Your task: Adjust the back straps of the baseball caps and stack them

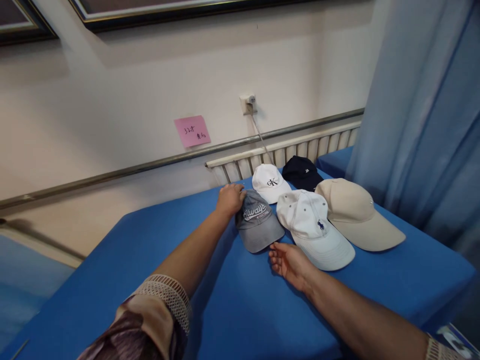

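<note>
A: What is being handled, and where?

B: A grey fabric baseball cap with white "Always" lettering [258,225], just right of the frame's centre. It rests on a table covered in smooth blue cloth [168,250], brim toward the bottom of the picture.

A: And the grip?

B: The left hand [230,200] is at the crown's upper left, some fingertips hidden; whether they clasp the fabric I can't tell. The right hand [289,264] has its fingertips at the brim's lower right edge, the other fingers loosely curled. Touching or pinching, I can't tell.

A: Which step is this?

B: I'd judge it to be adjusting how that cap lies, with one hand at each end.

A: What does the next move call for?

B: Probably light, even control from both hands. To the right, a white cloth cap with a small dark blue emblem [304,212] lies right beside the brim. Above, a white cap with black letters [270,181] sits close to the crown, so any shift that way needs care to avoid bumping either.
</note>
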### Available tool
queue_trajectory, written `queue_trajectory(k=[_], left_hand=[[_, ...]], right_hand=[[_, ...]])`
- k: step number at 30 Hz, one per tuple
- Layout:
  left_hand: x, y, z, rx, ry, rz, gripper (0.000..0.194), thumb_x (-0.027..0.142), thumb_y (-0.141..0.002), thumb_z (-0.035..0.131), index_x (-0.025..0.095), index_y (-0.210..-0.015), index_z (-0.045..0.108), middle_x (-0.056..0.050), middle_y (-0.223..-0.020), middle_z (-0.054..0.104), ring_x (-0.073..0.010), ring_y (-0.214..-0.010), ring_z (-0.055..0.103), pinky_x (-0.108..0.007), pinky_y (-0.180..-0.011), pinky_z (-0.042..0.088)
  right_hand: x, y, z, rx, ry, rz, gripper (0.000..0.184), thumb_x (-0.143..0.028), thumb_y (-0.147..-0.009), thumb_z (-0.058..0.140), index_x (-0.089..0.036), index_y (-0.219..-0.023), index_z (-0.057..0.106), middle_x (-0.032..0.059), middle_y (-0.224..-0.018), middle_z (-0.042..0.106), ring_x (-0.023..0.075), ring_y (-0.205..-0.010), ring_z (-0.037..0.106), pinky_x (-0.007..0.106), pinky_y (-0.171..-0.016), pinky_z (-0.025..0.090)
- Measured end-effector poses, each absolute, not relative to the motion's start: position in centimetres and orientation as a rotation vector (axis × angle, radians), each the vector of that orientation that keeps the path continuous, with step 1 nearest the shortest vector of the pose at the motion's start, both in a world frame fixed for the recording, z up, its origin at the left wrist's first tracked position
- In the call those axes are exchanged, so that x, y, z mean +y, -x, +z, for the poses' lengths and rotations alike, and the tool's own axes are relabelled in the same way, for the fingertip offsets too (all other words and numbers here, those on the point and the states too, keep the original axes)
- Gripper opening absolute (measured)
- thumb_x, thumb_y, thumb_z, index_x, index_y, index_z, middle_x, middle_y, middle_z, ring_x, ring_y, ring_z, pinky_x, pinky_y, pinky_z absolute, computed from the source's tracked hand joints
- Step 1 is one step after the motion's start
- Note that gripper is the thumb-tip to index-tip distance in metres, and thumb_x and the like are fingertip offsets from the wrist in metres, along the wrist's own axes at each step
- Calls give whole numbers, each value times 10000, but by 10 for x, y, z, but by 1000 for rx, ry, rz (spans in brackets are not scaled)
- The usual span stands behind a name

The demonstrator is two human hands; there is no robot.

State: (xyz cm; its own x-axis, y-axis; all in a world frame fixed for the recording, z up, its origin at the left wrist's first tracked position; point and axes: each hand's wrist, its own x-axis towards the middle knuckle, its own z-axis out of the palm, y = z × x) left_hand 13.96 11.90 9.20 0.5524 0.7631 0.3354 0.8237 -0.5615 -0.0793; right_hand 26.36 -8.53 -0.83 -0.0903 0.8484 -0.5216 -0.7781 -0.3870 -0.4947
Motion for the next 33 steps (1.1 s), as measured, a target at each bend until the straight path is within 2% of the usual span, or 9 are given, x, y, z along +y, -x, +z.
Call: queue_trajectory(k=[4, 7, 10, 14, 22, 26, 30, 33], left_hand=[[80, -111, 81, -1374, 2615, -808, 331, 375, -953, 434, 173, -1073, 668, -97, -1055, 702, -228, -975, 605, -353, -909, 418], [35, -84, 55, -1582, 2710, -980, 354, 411, -943, 415, 174, -919, 677, -59, -920, 708, -192, -849, 621, -293, -784, 447], [-6, -63, 23, -1861, 2850, -851, 420, 450, -928, 390, 171, -711, 617, -9, -673, 634, -158, -644, 570, -259, -621, 415], [-33, -51, 3, -1801, 3071, -599, 401, 451, -908, 426, 180, -655, 578, 5, -632, 602, -144, -604, 529, -249, -569, 362], [-35, -51, 8, -1591, 3172, -279, 335, 415, -923, 431, 201, -815, 666, -22, -697, 657, -160, -626, 562, -265, -581, 335], [-33, -44, 6, -1570, 3211, -299, 300, 382, -914, 452, 199, -841, 679, -24, -720, 670, -157, -641, 569, -259, -584, 344], [-23, -34, 3, -1680, 3163, -421, 300, 362, -905, 448, 188, -840, 684, -21, -731, 677, -152, -648, 566, -251, -583, 347], [-14, -25, 2, -1796, 3120, -475, 252, 285, -874, 462, 177, -831, 685, -24, -764, 691, -152, -686, 584, -244, -606, 366]], right_hand=[[-96, -262, -2, -325, 956, 1780, 115, -253, -853, 565, -139, -844, 572, 4, -635, 598, 71, -477, 513, 182, -453, 368], [-102, -257, -2, -581, 1047, 1712, 185, -309, -780, 650, -160, -847, 564, -12, -652, 613, 71, -471, 512, 189, -445, 349], [-104, -251, -8, -826, 1139, 1646, 284, -417, -757, 668, -170, -825, 547, -16, -663, 628, 68, -451, 505, 195, -436, 350], [-104, -242, -20, -1011, 1199, 1542, 332, -479, -742, 657, -186, -813, 519, -43, -637, 606, 62, -418, 484, 186, -401, 325], [-110, -232, -21, -1180, 1317, 1449, 156, -308, -743, 584, -198, -836, 522, -50, -651, 607, 74, -440, 495, 183, -386, 297], [-98, -225, -11, -1242, 1337, 1504, 113, -183, -720, 528, -194, -832, 535, -51, -635, 614, 77, -433, 503, 194, -405, 318], [-67, -207, 7, -1300, 1257, 1461, 149, -113, -705, 466, -193, -797, 552, -46, -612, 618, 86, -448, 522, 205, -436, 349], [-42, -181, 9, -1293, 1262, 1453, 184, -69, -680, 446, -192, -766, 552, -49, -582, 600, 83, -441, 515, 200, -433, 336]])
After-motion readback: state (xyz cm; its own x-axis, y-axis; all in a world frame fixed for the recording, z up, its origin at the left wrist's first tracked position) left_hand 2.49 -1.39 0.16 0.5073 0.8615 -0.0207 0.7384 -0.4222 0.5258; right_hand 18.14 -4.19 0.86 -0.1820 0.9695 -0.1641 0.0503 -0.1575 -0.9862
